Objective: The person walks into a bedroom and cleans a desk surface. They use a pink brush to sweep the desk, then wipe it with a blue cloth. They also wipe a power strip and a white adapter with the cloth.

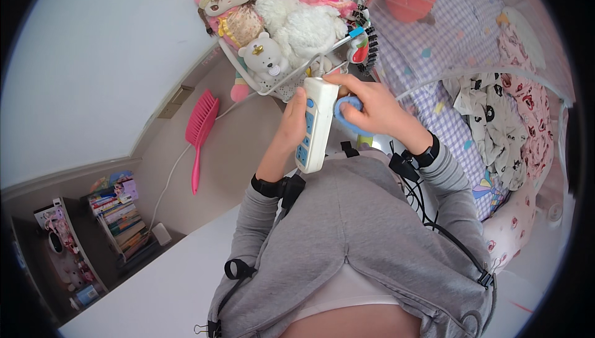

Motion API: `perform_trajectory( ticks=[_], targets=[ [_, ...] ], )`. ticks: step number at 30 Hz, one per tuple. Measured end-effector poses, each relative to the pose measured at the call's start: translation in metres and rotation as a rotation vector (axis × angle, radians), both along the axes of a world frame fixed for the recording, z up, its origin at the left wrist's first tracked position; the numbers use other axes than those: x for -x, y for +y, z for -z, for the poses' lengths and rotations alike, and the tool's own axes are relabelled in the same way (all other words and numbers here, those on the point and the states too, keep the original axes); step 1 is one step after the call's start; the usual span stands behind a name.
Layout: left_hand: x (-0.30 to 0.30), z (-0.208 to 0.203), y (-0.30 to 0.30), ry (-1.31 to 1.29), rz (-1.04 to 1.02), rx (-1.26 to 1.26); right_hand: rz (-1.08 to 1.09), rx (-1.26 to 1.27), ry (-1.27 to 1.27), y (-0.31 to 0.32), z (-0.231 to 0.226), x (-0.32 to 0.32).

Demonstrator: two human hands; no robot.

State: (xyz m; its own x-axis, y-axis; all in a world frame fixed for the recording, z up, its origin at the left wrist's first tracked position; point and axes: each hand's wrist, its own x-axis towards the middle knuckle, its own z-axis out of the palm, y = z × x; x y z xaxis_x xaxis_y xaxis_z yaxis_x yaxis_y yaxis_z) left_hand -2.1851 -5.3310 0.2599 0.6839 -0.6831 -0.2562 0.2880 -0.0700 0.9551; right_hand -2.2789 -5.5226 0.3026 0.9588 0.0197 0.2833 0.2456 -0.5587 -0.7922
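My left hand (291,128) is wrapped round the side of a white power strip (320,124) with blue socket faces, held up before my body and tilted slightly. On its other side, my right hand (379,110) is closed on a blue cloth (351,115), bunched under the thumb. The right forefinger reaches over to the top end of the strip, where a grey cord comes out. Part of the cloth is hidden by the right fingers.
Beyond my hands, a white wire basket (282,84) holds dolls and a white teddy bear (265,56). A pink hairbrush (201,130) lies left on the beige surface. A bed with a checked quilt (434,46) is at right; a bookshelf (124,217) stands lower left.
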Motion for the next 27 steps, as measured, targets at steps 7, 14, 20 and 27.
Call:
perform_trajectory(
  ticks=[7,14,20,27],
  targets=[
    [0.001,0.0,-0.001,0.028,-0.026,0.027,-0.027,-0.105,0.013,0.01,0.0,0.001],
    [0.002,0.004,0.0,0.018,0.001,-0.037,-0.054,0.027,0.095,0.002,-0.004,-0.008],
    [-0.001,0.008,-0.003,-0.029,-0.022,0.045,-0.094,-0.024,0.118,0.001,-0.007,-0.009],
    [0.0,0.004,-0.001,-0.034,-0.062,-0.007,-0.108,-0.054,0.073,0.004,-0.005,-0.011]
  ],
)
